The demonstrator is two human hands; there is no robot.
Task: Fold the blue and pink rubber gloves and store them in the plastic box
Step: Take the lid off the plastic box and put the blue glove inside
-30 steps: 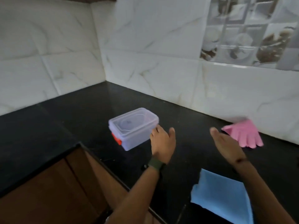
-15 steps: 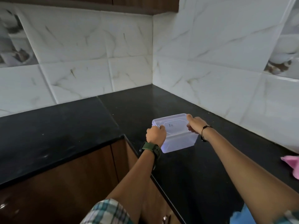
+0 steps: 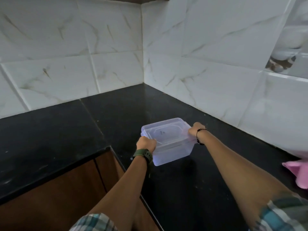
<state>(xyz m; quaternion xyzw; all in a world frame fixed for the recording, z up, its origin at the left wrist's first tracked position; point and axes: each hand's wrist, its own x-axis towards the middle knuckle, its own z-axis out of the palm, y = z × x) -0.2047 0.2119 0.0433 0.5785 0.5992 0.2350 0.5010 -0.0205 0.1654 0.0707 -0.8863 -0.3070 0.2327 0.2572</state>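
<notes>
A clear plastic box (image 3: 168, 144) with its lid on sits on the black countertop (image 3: 130, 110) near the inner corner. My left hand (image 3: 146, 144) grips the box's near-left end, a green watch on the wrist. My right hand (image 3: 195, 130) grips the far-right end, a thin black bracelet on the wrist. The pink rubber glove (image 3: 298, 172) lies at the right edge of view, partly cut off. The blue glove is out of view.
White marble-look tiled walls (image 3: 208, 72) meet in a corner behind the box. The counter is L-shaped; its front edge (image 3: 106, 148) drops to brown wooden cabinet fronts (image 3: 66, 189) at lower left.
My hands went from hovering open near the box to gripping both its ends. The view swung left, so the blue glove left the frame and the pink glove slid to the right edge.
</notes>
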